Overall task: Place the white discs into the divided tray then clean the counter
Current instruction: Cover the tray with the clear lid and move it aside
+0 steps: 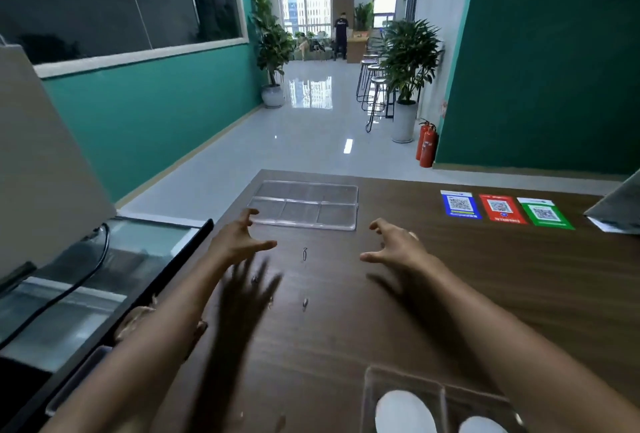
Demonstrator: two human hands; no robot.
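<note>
A clear divided tray [304, 205] lies flat near the far edge of the brown wooden counter [485, 276], its compartments holding nothing. My left hand [239, 242] hovers just short of the tray's near left corner, fingers spread, holding nothing. My right hand [394, 247] hovers to the right of it, fingers also apart and curled, holding nothing. At the bottom edge a second clear container [372, 384] holds two white discs, one on the left [405, 412] and one on the right [481, 425], both cut off by the frame.
Small bits of debris [304, 254] lie on the counter between my hands. Blue, red and green QR code cards [498, 210] lie at the right. A glass-topped unit with a black cable [86, 269] borders the counter's left side. A person stands far down the corridor.
</note>
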